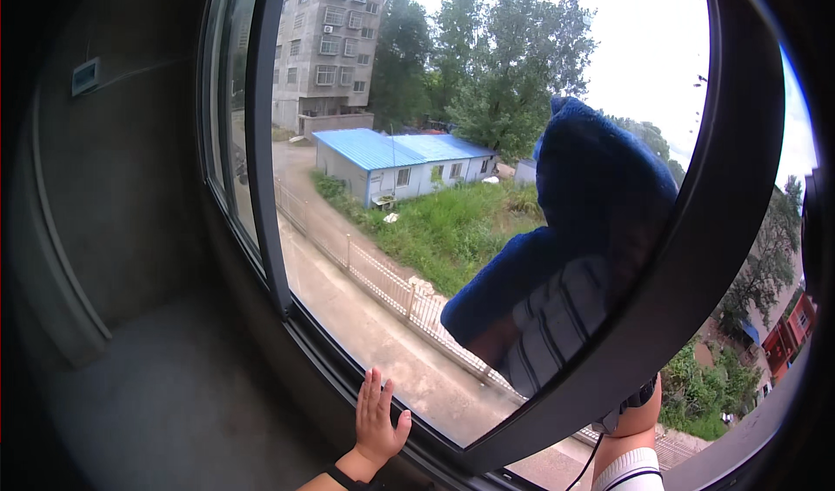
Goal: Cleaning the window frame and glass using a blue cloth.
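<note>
My left hand (377, 418) lies flat, fingers together and pointing up, against the lower edge of the window pane (374, 230), just above the dark bottom frame. My right forearm passes behind the dark window frame (687, 256) at the lower right and reaches around to the outer side of the glass. There my right hand (619, 260), seen dimly through the pane, presses a thick blue cloth (591, 187) against the outside of the glass. Most of that hand is covered by the cloth. A black band sits on each wrist.
A grey concrete sill (174, 395) and wall (113, 169) lie to the left, with a small switch plate (85, 76) on the wall. Outside, far below, are a road, a fence, grass, a blue-roofed shed, trees and a tall grey building.
</note>
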The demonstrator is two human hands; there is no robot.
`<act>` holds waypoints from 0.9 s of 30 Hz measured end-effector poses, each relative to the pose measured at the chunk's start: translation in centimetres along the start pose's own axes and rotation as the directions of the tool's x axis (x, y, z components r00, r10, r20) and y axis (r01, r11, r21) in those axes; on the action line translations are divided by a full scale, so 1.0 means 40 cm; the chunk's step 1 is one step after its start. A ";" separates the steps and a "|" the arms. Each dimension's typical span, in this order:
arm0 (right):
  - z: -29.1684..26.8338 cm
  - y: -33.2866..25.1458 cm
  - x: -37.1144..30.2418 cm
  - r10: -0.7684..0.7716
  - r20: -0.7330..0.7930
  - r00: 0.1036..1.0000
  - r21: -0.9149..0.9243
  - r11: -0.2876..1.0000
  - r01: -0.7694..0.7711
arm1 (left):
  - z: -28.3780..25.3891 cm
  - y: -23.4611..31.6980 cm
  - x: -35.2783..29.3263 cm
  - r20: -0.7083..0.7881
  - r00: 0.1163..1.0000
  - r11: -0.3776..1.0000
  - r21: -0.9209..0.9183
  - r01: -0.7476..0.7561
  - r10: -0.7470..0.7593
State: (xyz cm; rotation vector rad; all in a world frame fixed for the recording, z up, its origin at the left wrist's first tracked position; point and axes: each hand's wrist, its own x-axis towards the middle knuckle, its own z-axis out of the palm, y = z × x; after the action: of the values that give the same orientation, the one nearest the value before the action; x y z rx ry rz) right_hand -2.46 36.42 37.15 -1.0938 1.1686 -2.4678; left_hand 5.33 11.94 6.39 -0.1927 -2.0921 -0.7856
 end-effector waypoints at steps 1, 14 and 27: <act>0.008 -0.022 0.074 -0.083 0.088 0.993 0.029 0.996 0.081 | 0.000 0.001 0.000 0.003 1.000 1.000 -0.018 0.000 0.000; 0.106 0.563 0.375 0.235 0.466 0.853 0.058 0.954 -0.295 | 0.005 -0.009 -0.004 0.041 0.996 0.996 -0.037 0.077 -0.075; 0.136 0.325 0.361 0.034 0.459 0.888 0.313 0.929 -0.197 | 0.004 -0.017 -0.014 0.030 0.999 0.999 -0.025 0.025 -0.024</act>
State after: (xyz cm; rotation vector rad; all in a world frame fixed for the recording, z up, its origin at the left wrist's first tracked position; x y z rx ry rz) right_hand -10.52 17.91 37.64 -1.3335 0.6048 -2.0598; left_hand 5.26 11.58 5.57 -0.1941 -2.1169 -0.8293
